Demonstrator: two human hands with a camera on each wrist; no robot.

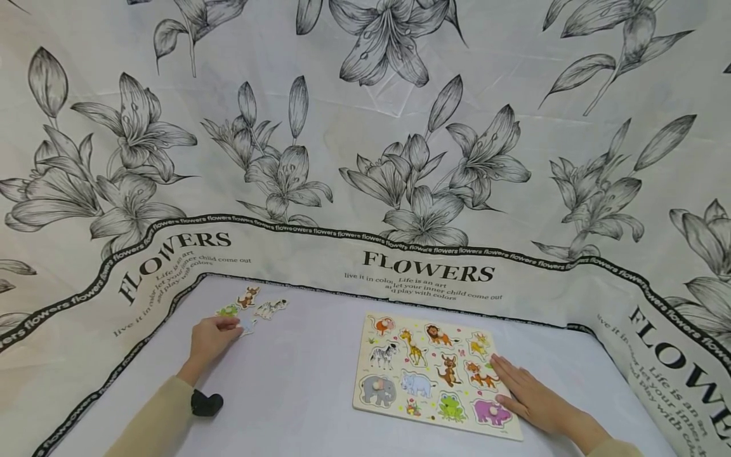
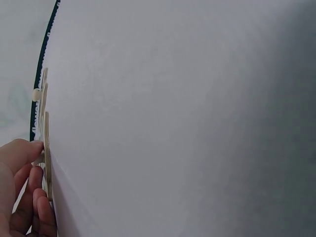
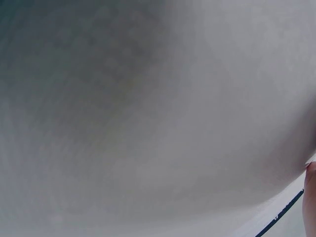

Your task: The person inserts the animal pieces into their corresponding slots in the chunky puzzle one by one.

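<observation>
My left hand (image 1: 214, 339) is at the left of the table and pinches a light-blue animal puzzle piece (image 1: 247, 325), partly hidden by the fingertips. From the left wrist, thumb and fingers (image 2: 37, 180) meet at the knob side of a thin wooden piece (image 2: 48, 153) seen edge-on. Close around lie a green frog piece (image 1: 226, 311), a kangaroo piece (image 1: 248, 297) and a zebra piece (image 1: 270, 309). At the right, a wooden animal puzzle board (image 1: 394, 416) lies flat. My right hand (image 1: 537, 397), fingers extended, touches its right edge.
White cloth covers the table (image 1: 297, 374). Behind and at both sides stands a flower-printed curtain (image 1: 320, 266) with a black lettered border. A black strap or device (image 1: 206, 404) is beside the left wrist. The right wrist view shows mostly blurred pale cloth.
</observation>
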